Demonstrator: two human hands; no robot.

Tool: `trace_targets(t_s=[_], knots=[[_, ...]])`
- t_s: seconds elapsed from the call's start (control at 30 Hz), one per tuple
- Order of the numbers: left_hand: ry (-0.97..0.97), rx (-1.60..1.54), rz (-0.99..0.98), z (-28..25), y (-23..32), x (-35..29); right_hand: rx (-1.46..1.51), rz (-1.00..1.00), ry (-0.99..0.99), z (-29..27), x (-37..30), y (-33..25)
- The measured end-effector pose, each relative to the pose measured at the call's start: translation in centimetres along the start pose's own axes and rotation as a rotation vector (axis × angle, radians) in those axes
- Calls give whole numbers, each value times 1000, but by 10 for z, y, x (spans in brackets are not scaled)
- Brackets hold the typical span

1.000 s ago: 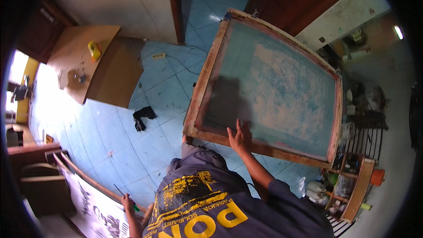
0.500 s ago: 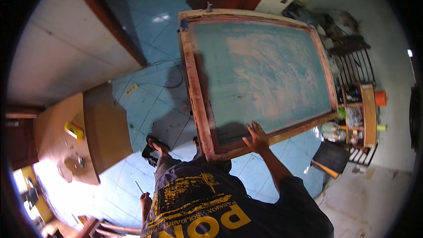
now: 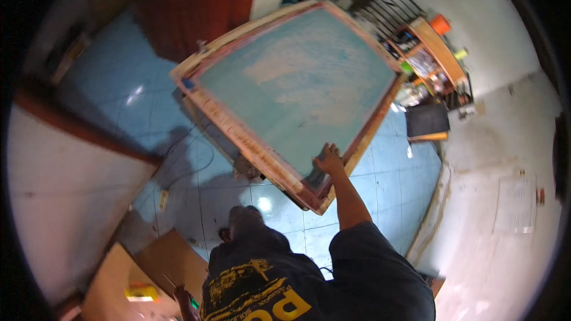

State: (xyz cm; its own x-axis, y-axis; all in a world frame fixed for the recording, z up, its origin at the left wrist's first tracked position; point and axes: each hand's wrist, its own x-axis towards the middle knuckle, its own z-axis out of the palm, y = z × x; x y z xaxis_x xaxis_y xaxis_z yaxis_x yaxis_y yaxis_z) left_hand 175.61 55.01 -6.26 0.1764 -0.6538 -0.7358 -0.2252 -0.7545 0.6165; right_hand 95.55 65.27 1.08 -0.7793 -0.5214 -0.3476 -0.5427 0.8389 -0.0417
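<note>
Writing: dark short-sleeved shirt (image 3: pixel 262 279) carries yellow block letters and a rough yellow graphic, partly cut off at the lower edge. White paper sheet on the right wall (image 3: pixel 515 205) bears print too small to read.

Hands: well apart. Right arm reaches forward, elbow nearly straight; right hand (image 3: pixel 331 159) lies palm down with fingers apart at the near edge of the large rectangular wooden-framed mesh screen (image 3: pixel 285 92). Left hand (image 3: pixel 183 295), low and blurred, is closed around a thin rod-shaped tool (image 3: pixel 171 281); green shows beside it.

Screen: in front of the person, above the blue tiled floor (image 3: pixel 380 172), one corner toward the body. Support below mostly hidden. Mesh blue-green, with cloudy pinkish-beige patches; a darker area by the near corner. Wood worn, stained reddish; blue mark on the left corner.
</note>
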Motion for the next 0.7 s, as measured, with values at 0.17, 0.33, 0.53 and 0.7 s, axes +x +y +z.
trace_targets(t_s=[0.17,0.33,0.53,0.7], knots=[[-111,386,58,5,35,61,163,81,-68,-10,8,-19],[-249,765,217,42,96,113,105,178,-76,0,-2,-19],[-321,924,339,80,167,169,18,220,-140,-19,2,-42],[-354,1261,1125,76,245,222,-50,208,-409,-67,43,-44]])
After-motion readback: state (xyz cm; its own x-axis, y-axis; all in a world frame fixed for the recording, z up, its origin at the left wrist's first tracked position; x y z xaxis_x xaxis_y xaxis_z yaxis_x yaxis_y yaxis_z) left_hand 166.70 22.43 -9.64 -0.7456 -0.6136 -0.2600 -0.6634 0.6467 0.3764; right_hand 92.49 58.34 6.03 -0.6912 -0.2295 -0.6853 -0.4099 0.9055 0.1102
